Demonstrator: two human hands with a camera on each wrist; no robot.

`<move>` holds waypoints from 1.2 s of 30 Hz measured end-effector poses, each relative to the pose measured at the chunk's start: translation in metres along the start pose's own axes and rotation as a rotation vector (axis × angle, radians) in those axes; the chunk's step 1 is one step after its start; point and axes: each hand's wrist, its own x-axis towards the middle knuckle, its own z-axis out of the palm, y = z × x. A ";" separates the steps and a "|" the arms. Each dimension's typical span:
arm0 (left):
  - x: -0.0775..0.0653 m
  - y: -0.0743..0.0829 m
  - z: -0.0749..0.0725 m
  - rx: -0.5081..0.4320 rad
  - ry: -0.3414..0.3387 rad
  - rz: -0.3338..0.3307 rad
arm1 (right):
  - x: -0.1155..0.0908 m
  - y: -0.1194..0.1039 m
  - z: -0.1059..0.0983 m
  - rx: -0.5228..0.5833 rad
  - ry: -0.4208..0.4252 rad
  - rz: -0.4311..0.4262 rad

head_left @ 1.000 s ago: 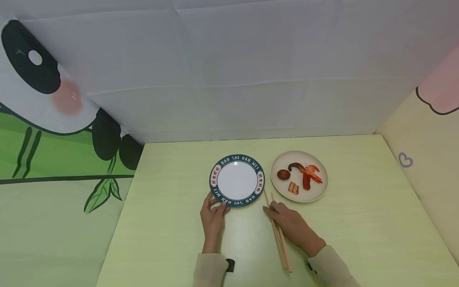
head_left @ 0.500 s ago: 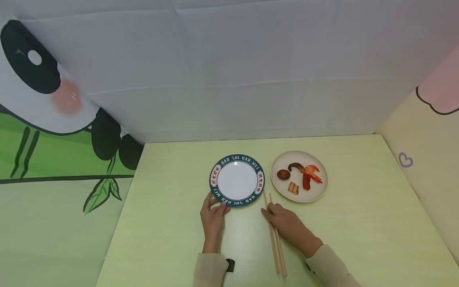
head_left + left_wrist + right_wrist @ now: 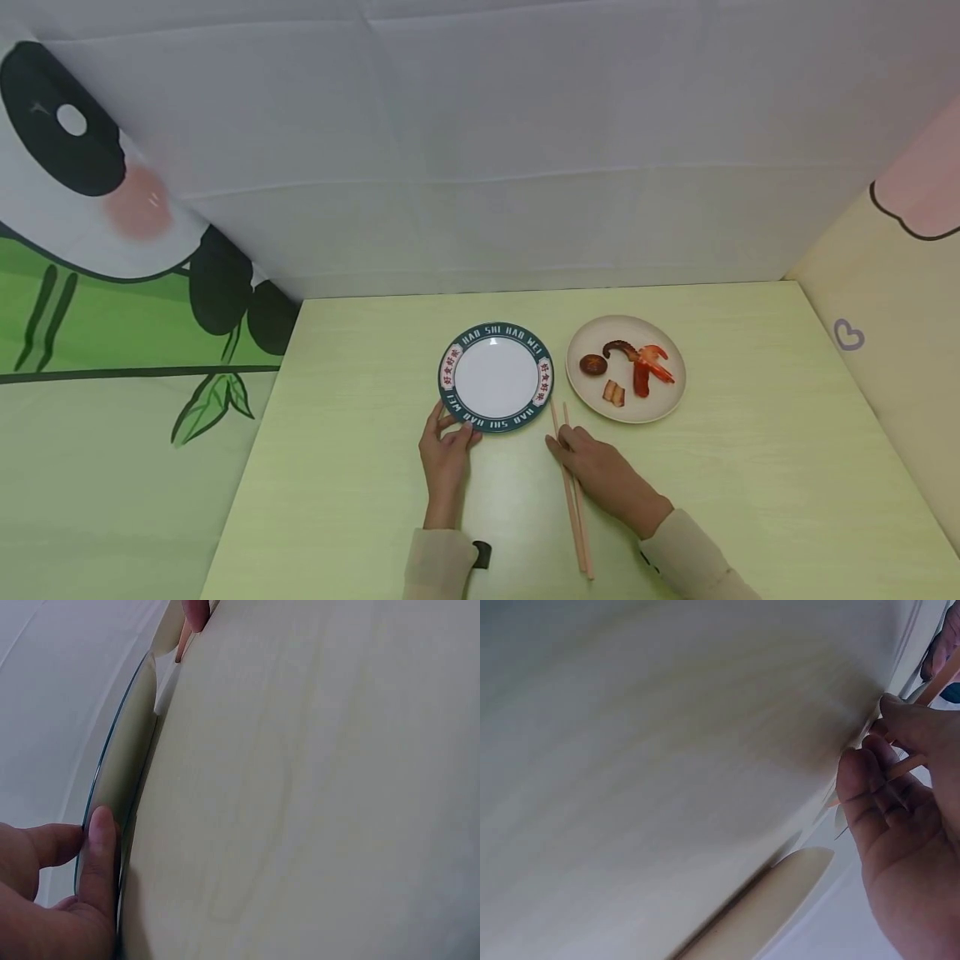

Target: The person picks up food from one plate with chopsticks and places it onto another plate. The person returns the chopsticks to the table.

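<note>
My left hand [image 3: 445,454] holds the near left rim of a white plate [image 3: 493,377] with a dark green lettered border; the left wrist view has thumb and finger at its edge [image 3: 120,765]. To the right, my right hand [image 3: 607,475] grips a pair of wooden chopsticks [image 3: 573,525] low over the table, their tips pointing away between the two plates. In the right wrist view the chopsticks [image 3: 937,679] run between thumb and fingers. A cream plate [image 3: 660,404] beyond that hand carries a mushroom [image 3: 593,365], a dark curled tentacle [image 3: 619,347], red seafood-like pieces [image 3: 656,362] and a browned, striped chunk [image 3: 613,393].
Both plates stand on a pale yellow-green table [image 3: 360,467], close beside each other. A white cloth wall [image 3: 480,167] rises behind the far edge. Cartoon-printed panels [image 3: 112,325] flank the table.
The near ends of the chopsticks have swung left and drawn closer together. My right hand has shifted slightly left; my left hand and both plates stay where they were.
</note>
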 end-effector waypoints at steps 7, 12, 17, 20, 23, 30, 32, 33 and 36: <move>0.002 -0.002 0.000 -0.008 -0.001 0.010 | 0.000 -0.001 -0.001 -0.017 -0.015 -0.004; 0.002 -0.002 0.001 0.000 0.005 0.005 | 0.000 -0.001 -0.001 -0.010 -0.023 -0.003; 0.002 -0.002 0.000 0.004 0.003 0.008 | -0.002 -0.002 -0.001 0.002 -0.028 -0.001; 0.002 -0.002 0.000 0.010 0.006 0.001 | -0.002 -0.001 -0.001 0.005 -0.037 0.005; 0.002 -0.002 0.000 0.011 0.007 -0.001 | -0.002 -0.001 -0.001 0.010 -0.047 0.011; 0.003 -0.004 0.000 0.004 0.005 -0.001 | -0.003 0.000 -0.002 0.027 -0.045 0.029; 0.003 -0.004 0.000 0.004 0.007 -0.004 | -0.004 0.000 -0.003 0.042 -0.037 0.033; 0.003 -0.004 0.000 0.005 0.007 -0.006 | -0.005 0.000 -0.004 0.052 -0.034 0.035; 0.004 -0.003 0.000 0.008 0.008 -0.012 | -0.007 0.001 -0.005 0.076 -0.021 0.040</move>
